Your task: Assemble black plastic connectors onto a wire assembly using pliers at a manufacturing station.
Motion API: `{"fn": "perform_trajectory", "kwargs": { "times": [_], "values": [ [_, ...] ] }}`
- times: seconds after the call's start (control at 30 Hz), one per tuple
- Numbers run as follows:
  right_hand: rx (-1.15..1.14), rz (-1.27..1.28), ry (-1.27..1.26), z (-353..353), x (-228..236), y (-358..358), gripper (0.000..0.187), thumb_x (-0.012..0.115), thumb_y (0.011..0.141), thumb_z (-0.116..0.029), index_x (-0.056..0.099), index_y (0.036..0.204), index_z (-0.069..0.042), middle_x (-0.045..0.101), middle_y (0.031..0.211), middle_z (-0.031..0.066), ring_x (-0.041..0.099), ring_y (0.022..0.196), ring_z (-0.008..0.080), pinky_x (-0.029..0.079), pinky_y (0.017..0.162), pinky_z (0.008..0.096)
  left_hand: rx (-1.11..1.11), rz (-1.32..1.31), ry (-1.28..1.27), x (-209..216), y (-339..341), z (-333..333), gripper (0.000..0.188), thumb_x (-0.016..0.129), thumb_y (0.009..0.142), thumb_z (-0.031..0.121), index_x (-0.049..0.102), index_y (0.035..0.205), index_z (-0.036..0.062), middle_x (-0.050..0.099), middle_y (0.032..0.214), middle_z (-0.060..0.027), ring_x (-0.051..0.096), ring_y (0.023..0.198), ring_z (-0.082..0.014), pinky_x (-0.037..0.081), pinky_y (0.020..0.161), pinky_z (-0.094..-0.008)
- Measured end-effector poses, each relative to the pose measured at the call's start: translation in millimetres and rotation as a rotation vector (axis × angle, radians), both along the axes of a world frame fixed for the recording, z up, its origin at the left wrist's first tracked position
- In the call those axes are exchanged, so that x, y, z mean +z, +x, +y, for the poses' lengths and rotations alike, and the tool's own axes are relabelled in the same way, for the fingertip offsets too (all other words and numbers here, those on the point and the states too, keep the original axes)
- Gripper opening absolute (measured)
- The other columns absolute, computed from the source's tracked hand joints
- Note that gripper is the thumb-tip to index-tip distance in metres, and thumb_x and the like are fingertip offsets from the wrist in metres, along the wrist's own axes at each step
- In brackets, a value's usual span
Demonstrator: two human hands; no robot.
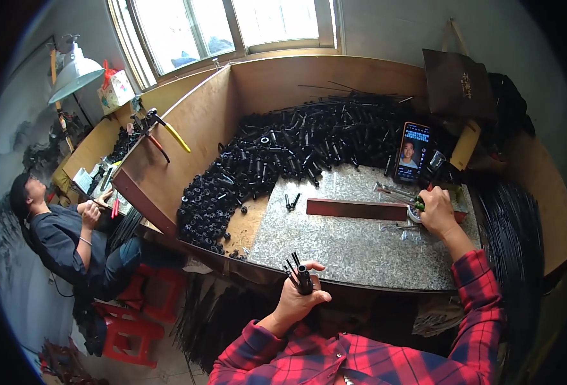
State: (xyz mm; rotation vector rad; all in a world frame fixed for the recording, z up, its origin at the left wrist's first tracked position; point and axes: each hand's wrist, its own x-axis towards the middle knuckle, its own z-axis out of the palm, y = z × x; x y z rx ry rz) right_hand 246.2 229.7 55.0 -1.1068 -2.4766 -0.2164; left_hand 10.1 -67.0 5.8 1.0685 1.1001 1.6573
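Observation:
My left hand (pixel 294 296) is closed around a short, thick black tube (pixel 304 277), just in front of the bench edge. Several thin black rods (pixel 292 262) stick up from the same grip beside the tube. My right hand (pixel 439 213) reaches to the right side of the grey speckled work slab (pixel 341 247), its fingers curled around a green-handled tool (pixel 419 203) whose kind I cannot make out. Close by that hand are a small round white container (pixel 414 217) and a dark red bar (pixel 354 209) lying across the slab. Two short black pieces (pixel 292 202) lie left of the bar.
A heap of black tubes and ring parts (pixel 296 138) fills the back and left. A lit phone (pixel 412 154) leans behind the slab. Long black rods (pixel 513 231) stand at right. Pliers (pixel 168 131) hang on the wooden partition (pixel 174 115); beyond it sits another person (pixel 59 224).

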Motion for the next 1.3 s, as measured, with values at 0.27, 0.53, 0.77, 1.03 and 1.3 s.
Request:
{"fn": "perform_trajectory", "kwargs": {
  "times": [0.27,0.53,0.77,1.03,1.3],
  "values": [
    [0.541,0.652,-0.817,-128,8,-57,0.013,0.059,0.086,-0.013,0.058,0.082,0.0,0.052,0.064,0.0074,0.052,0.058,0.0144,0.041,0.054,0.0314,-0.024,0.013,-0.007,5,8,6,0.064,0.082,0.071,0.012,0.045,0.122,-0.0007,0.048,0.06,0.0049,0.041,0.054,-0.0019,0.029,0.05,-0.0186],
    [0.866,0.79,-0.747,-196,-4,-99,0.007,0.066,0.083,-0.006,0.061,0.085,0.0,0.059,0.074,0.0106,0.06,0.066,0.0206,0.046,0.059,0.0311,0.061,-0.081,0.012,-3,9,1,0.086,0.086,0.063,0.036,0.041,0.126,-0.0009,0.062,0.087,0.0021,0.058,0.082,-0.0068,0.045,0.077,-0.0215],
    [0.857,0.787,-0.723,-200,-13,-103,0.012,0.069,0.08,-0.007,0.066,0.09,-0.003,0.064,0.081,0.0118,0.065,0.073,0.0247,0.05,0.063,0.0327,-0.051,-0.212,0.042,-21,-1,-4,0.09,0.085,0.067,0.017,0.029,0.135,-0.0014,0.063,0.109,-0.0088,0.06,0.1,-0.0152,0.047,0.088,-0.0287],
    [0.849,0.78,-0.706,-201,-14,-104,0.013,0.07,0.078,-0.007,0.066,0.09,-0.003,0.065,0.081,0.0124,0.065,0.073,0.0264,0.05,0.064,0.0323,0.045,-0.137,-0.016,-3,8,-5,0.089,0.086,0.06,0.041,0.041,0.125,-0.0012,0.06,0.101,-0.0018,0.057,0.096,-0.0109,0.045,0.083,-0.0252],
    [0.875,0.815,-0.673,-202,-8,-107,0.012,0.071,0.078,-0.008,0.065,0.086,-0.001,0.058,0.07,0.0112,0.059,0.062,0.025,0.045,0.056,0.0323,0.032,-0.125,-0.021,-14,1,-3,0.09,0.086,0.06,0.039,0.04,0.126,-0.0017,0.062,0.1,-0.0026,0.06,0.093,-0.0111,0.047,0.082,-0.0242]
  ]
}}
